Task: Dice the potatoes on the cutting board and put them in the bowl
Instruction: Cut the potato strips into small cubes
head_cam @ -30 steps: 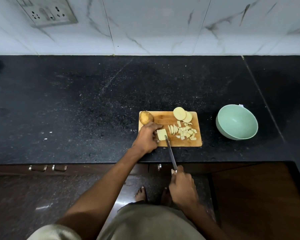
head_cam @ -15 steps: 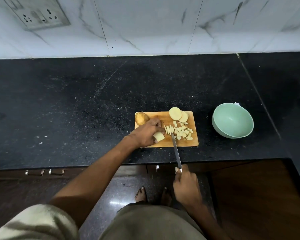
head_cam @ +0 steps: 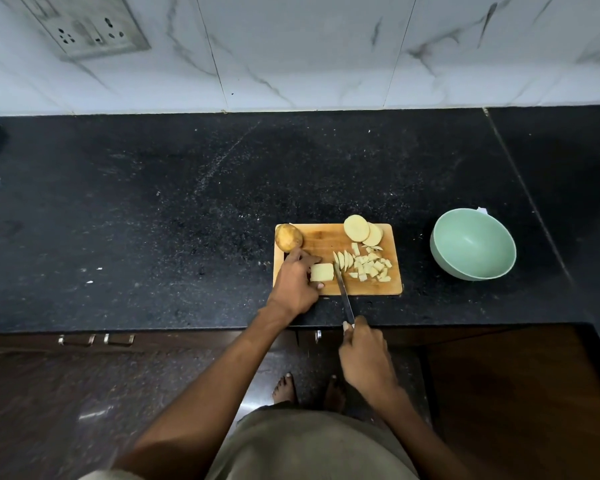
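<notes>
A wooden cutting board (head_cam: 321, 239) lies near the counter's front edge. My left hand (head_cam: 293, 282) grips a squared block of potato (head_cam: 322, 272) on the board. My right hand (head_cam: 366, 355) holds the handle of a knife (head_cam: 343, 289), whose blade stands against the block's right side. Thin slices and several diced pieces (head_cam: 369, 266) lie right of the blade. Two round slices (head_cam: 361, 230) rest at the board's far edge, and a whole unpeeled potato (head_cam: 288, 236) sits on its far left corner. A pale green bowl (head_cam: 473, 244) stands empty to the right.
The black stone counter (head_cam: 153, 220) runs to a marble-tiled wall with a socket plate (head_cam: 90, 27). Cabinet handles (head_cam: 96, 339) show under the counter's edge. My bare feet (head_cam: 307, 393) stand on the dark floor below.
The knife blade has gone from the slice pile back to the right face of the block. My left hand stays on the block.
</notes>
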